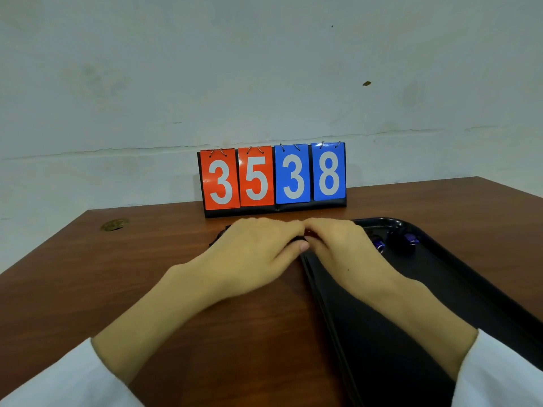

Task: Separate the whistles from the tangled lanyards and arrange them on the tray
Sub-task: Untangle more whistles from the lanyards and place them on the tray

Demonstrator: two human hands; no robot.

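Left hand (258, 251) and right hand (343, 248), curled with fingertips meeting, hid most of the dark lanyards (218, 238); their grip couldn't be told. Beside the right hand, blurred blue whistles (410, 240) lay on a glossy black tray (440, 289).

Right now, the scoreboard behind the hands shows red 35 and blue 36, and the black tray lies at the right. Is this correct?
Not quite: in the head view the scoreboard reads blue 38, not 36. The rest is right.

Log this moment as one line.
left hand, right hand: meeting over mostly hidden dark bundle | black plastic tray: two blue-capped whistles at far end | grip: unclear
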